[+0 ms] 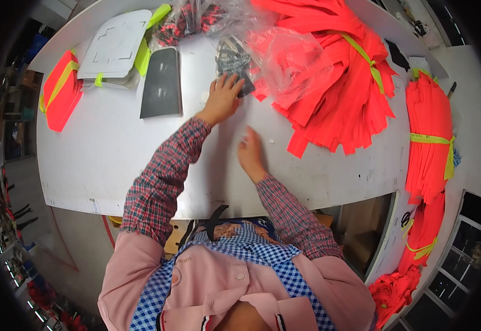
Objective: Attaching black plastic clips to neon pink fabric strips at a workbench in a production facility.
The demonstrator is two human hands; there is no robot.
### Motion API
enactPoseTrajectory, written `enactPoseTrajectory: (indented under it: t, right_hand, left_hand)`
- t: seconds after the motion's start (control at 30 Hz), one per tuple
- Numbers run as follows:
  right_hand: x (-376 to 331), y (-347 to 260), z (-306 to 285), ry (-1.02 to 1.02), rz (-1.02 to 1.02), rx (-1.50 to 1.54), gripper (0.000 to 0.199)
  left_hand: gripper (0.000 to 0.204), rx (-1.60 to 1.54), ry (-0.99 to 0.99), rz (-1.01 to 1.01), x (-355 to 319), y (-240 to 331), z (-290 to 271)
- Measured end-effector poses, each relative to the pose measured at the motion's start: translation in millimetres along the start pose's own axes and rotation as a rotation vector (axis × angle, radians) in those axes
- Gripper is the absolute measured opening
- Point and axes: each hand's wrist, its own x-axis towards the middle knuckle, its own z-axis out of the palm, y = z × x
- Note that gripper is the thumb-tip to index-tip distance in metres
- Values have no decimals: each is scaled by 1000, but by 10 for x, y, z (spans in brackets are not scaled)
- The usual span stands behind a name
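Observation:
My left hand (224,100) reaches across the white table with its fingers spread. Its fingertips rest on some dark, flat pieces (233,55) that lie partly under shiny clear plastic. Closer to me, my right hand (252,154) hovers over the tabletop, slightly blurred. Its fingers are curled together, and whatever may be between them is too small to make out. To the left of my left hand lies a dark grey, tapered stack of panels (162,84). On the other side spreads a large bundle of bright orange-red strips (334,105), tied with a yellow-green band (366,58).
White template sheets (113,47) with yellow-green strips and a small orange bundle (63,91) lie at the left. Clear plastic bags (196,16) sit at the back. More tied orange strips (429,121) hang along the right edge. A white scrap (272,141) lies near my right hand.

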Motion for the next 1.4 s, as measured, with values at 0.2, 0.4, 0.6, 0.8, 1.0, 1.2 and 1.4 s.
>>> enactPoseTrajectory:
  t: [0.2,0.4,0.6,0.8,1.0,1.2,1.4]
  right_hand:
    - [-496,-289,-320,107,29,206,58]
    - [-613,511,-421,398,164,-101,64]
    - [-458,-274,137,-222,201,471,45]
    - [-1801,263,-907,3,117,224,26]
    - [-3712,2102,-986,799,819,-268,31]
    - [-4050,2475,-787,1045,1319,519,47]
    - [-4590,3060,-821,1035,1361,672,55]
  left_hand:
    - [50,11,-5,-27,-122,-272,-64]
    - [21,111,-34,66,-670,-529,-128]
    - [24,242,-51,-91,-816,-488,-333]
    - [36,-267,-127,41,-1468,619,-366]
    - [32,-517,-476,188,-2447,1338,-175]
    - [22,-618,-856,115,-3009,1325,-442]
    - [21,-612,-1066,-141,-3513,898,-379]
